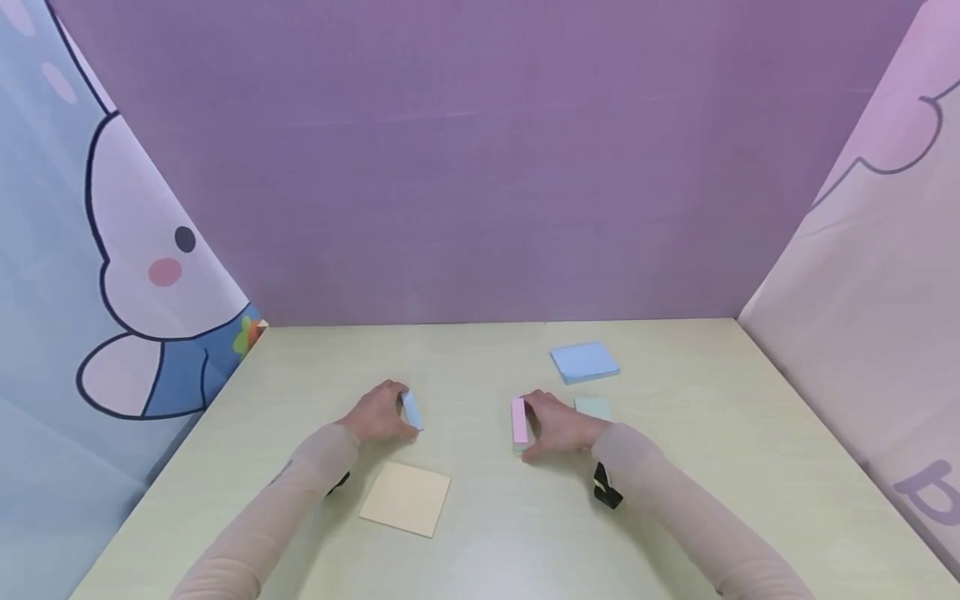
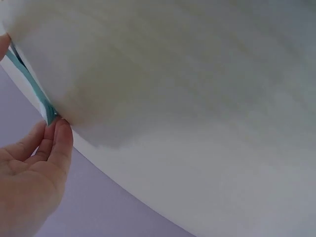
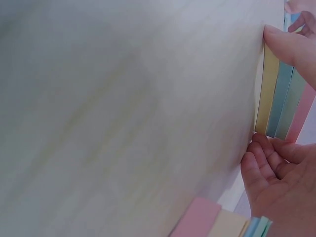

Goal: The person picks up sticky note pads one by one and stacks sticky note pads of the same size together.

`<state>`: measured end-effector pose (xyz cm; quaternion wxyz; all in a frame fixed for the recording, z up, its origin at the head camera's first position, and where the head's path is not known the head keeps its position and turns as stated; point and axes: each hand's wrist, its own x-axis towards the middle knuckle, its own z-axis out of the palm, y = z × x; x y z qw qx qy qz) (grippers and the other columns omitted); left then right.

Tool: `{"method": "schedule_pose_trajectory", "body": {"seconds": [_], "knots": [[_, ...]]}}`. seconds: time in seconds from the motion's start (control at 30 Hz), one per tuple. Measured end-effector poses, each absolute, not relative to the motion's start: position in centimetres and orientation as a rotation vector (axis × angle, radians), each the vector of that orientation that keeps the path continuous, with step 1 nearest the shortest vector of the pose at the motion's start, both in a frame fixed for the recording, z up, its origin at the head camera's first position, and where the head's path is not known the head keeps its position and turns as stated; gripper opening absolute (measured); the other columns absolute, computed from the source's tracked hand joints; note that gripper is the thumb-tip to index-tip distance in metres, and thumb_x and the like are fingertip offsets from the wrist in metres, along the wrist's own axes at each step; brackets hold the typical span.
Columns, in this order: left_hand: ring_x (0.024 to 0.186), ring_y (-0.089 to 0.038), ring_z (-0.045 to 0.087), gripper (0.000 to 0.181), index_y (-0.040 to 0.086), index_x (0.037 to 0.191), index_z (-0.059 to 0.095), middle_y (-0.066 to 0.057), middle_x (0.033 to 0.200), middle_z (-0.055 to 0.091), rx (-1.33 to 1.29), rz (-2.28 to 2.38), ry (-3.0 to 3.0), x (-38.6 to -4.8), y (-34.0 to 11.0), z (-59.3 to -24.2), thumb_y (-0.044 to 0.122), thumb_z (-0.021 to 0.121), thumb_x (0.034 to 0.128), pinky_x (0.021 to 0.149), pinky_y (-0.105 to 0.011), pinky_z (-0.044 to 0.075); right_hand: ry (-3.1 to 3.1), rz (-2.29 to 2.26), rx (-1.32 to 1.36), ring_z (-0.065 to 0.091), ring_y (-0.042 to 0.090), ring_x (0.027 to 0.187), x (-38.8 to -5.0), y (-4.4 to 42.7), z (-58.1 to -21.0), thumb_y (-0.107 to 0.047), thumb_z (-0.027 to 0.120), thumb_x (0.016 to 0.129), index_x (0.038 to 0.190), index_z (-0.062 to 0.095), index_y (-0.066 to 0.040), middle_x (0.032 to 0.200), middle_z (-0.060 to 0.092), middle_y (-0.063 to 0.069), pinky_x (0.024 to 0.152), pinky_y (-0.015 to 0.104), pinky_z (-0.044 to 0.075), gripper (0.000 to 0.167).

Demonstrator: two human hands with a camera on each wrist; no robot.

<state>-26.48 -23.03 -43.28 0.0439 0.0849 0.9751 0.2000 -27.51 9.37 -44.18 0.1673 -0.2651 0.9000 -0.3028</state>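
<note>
My left hand (image 1: 382,412) pinches a small light-blue sticky-note pad (image 1: 412,411) by its two ends, left of the table's middle. In the left wrist view the pad shows as a thin teal strip (image 2: 33,84) between thumb and fingers. Farther right, my right hand (image 1: 557,425) grips a narrow stack of sticky notes (image 1: 520,422) with a pink top. The right wrist view shows its yellow, blue, green and pink layers (image 3: 286,98) between thumb and fingertips. A green-topped stack (image 1: 592,407) lies just behind my right hand, partly hidden by it.
A cream square pad (image 1: 406,498) lies near the front, by my left forearm. Toward the back right lies a blue pad (image 1: 585,362). The pale wooden table (image 1: 480,533) meets a purple cloth (image 1: 480,167) behind and printed cloths at both sides.
</note>
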Motion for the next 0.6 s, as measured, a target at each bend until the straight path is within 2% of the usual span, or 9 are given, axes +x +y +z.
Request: {"method": "schedule_pose_trajectory", "body": {"seconds": [0.1,0.37,0.6], "knots": [[0.108,-0.030,0.052,0.082,-0.007,0.126,0.047,-0.016,0.118,0.054,0.261,0.663,2.981,-26.7,-23.2,-43.4,0.032,0.081,0.0616,0.096,-0.043,0.042,2.562,-0.858,-0.754,0.044,0.020,0.112,-27.6,9.3,-44.1,-0.027,0.085,0.058,0.130,0.040,-0.002,0.123,0.048,0.006,0.101,0.040,0.037,0.088],[0.101,-0.027,0.053,0.078,-0.005,0.125,0.048,-0.014,0.115,0.054,0.277,0.694,2.999,-26.9,-23.1,-42.5,0.031,0.079,0.0631,0.090,-0.042,0.045,2.576,-0.840,-0.734,0.043,0.019,0.111,-27.6,9.3,-44.1,-0.028,0.085,0.059,0.131,0.039,-0.003,0.124,0.047,0.004,0.101,0.039,0.037,0.089],[0.104,-0.029,0.053,0.076,-0.003,0.125,0.049,-0.015,0.117,0.053,0.272,0.683,2.991,-26.8,-22.8,-42.2,0.031,0.079,0.0646,0.090,-0.042,0.045,2.583,-0.834,-0.740,0.043,0.019,0.112,-27.5,9.4,-44.2,-0.029,0.085,0.059,0.131,0.040,-0.003,0.124,0.048,0.005,0.102,0.039,0.037,0.088]]}}
